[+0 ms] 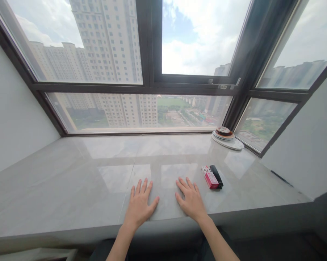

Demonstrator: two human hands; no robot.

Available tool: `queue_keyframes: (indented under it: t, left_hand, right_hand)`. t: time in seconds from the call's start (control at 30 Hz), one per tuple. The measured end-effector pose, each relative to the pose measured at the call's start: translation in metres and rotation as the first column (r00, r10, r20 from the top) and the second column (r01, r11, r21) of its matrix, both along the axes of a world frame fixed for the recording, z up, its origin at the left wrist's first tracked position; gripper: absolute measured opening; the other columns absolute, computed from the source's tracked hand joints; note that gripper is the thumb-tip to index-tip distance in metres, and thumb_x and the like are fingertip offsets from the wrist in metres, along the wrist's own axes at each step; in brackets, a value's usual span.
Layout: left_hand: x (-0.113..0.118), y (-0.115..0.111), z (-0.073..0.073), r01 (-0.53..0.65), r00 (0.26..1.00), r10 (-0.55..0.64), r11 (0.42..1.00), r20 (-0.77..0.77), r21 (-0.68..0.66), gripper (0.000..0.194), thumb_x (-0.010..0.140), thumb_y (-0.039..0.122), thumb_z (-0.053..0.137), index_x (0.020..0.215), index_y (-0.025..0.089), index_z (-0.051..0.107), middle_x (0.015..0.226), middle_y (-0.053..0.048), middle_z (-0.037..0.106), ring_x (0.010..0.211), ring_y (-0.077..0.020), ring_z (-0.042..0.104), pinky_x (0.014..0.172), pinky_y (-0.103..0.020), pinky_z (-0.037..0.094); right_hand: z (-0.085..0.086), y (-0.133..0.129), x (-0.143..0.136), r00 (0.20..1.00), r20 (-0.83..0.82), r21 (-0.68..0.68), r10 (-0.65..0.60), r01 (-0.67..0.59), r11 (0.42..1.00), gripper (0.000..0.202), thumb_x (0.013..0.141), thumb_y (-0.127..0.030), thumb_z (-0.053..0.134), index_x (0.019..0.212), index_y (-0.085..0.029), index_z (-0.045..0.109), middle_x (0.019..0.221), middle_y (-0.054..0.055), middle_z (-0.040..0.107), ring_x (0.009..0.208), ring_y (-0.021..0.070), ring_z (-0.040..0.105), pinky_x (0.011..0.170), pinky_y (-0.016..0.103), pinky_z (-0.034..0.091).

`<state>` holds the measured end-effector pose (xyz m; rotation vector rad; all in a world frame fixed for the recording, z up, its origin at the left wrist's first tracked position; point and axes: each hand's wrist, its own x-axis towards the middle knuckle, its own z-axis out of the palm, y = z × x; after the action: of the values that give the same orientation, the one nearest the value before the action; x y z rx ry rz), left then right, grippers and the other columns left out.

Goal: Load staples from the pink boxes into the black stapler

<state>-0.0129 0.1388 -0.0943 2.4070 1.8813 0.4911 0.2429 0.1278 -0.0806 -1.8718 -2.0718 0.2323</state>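
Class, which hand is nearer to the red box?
Right. The right hand lies just left of the red box; the left hand lies farther left.

small red-and-white box (211,180), lying flat on the glossy pale sill (71,188) near the right hand (192,201); slim black stapler-like object (216,174) close along its right side, roughly parallel.
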Motion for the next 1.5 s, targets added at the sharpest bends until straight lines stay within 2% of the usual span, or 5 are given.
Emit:
queue_keyframes:
  t: [0.3, 0.5, 0.67, 1.17, 1.5]
  left_hand:
    - [-0.002, 0.004, -0.006, 0.021, 1.000, -0.020, 1.000, -0.021, 0.014, 0.068, 0.096, 0.063, 0.042, 0.158, 0.036, 0.031, 0.167, 0.002, 0.021, 0.154, -0.0339, 0.011, 0.123, -0.057, 0.010]
    - [-0.004, 0.005, -0.009, 0.019, 1.000, -0.019, 1.000, -0.009, 0.016, 0.067, 0.096, 0.063, 0.039, 0.157, 0.037, 0.032, 0.166, 0.002, 0.022, 0.154, -0.0330, 0.011, 0.123, -0.056, 0.010]
    - [-0.003, 0.006, -0.011, 0.014, 1.000, -0.014, 1.000, -0.011, 0.021, 0.066, 0.096, 0.063, 0.040, 0.157, 0.037, 0.034, 0.166, 0.002, 0.023, 0.154, -0.0334, 0.012, 0.123, -0.057, 0.009]
    - [0.015, 0.031, -0.008, -0.132, 0.870, 0.186, 0.980, 0.456, -0.148, 0.055, 0.102, 0.056, 0.028, 0.142, 0.027, 0.052, 0.138, -0.007, 0.063, 0.132, -0.0264, 0.052, 0.119, -0.052, 0.019]
    - [0.050, 0.013, 0.004, -0.324, 0.908, 0.290, 0.944, 0.303, 0.066, 0.048, 0.091, 0.045, 0.055, 0.133, 0.021, 0.057, 0.116, -0.012, 0.063, 0.110, -0.0304, 0.058, 0.094, -0.041, 0.043]
  right_hand:
    - [-0.002, 0.000, 0.009, 0.933, -0.359, 0.105, -0.010, 0.051, 0.993, 0.046, 0.098, -0.047, 0.042, 0.125, -0.024, 0.071, 0.128, 0.008, 0.069, 0.121, 0.0261, 0.060, 0.104, 0.039, 0.043]
    - [0.027, 0.024, 0.125, 0.796, -0.468, 0.215, -0.384, 0.524, 0.824, 0.058, 0.091, -0.060, 0.046, 0.117, -0.014, 0.072, 0.078, 0.008, 0.069, 0.071, 0.0219, 0.061, 0.069, 0.031, 0.046]
    - [0.041, 0.040, 0.176, 0.857, -0.381, -0.002, -0.346, 0.374, 0.928, 0.050, 0.087, -0.059, 0.047, 0.093, -0.018, 0.076, 0.068, 0.003, 0.067, 0.066, 0.0203, 0.060, 0.065, 0.029, 0.043]
    - [-0.002, 0.047, -0.065, 0.932, -0.291, -0.039, -0.217, 0.215, 0.976, 0.056, 0.102, -0.062, 0.028, 0.110, -0.025, 0.070, 0.090, 0.007, 0.074, 0.086, 0.0228, 0.069, 0.071, 0.027, 0.042]
    - [-0.015, 0.020, -0.006, 0.869, -0.436, 0.039, -0.233, 0.277, 0.960, 0.062, 0.099, -0.067, 0.032, 0.122, -0.022, 0.067, 0.069, 0.001, 0.065, 0.071, 0.0211, 0.065, 0.065, 0.027, 0.041]
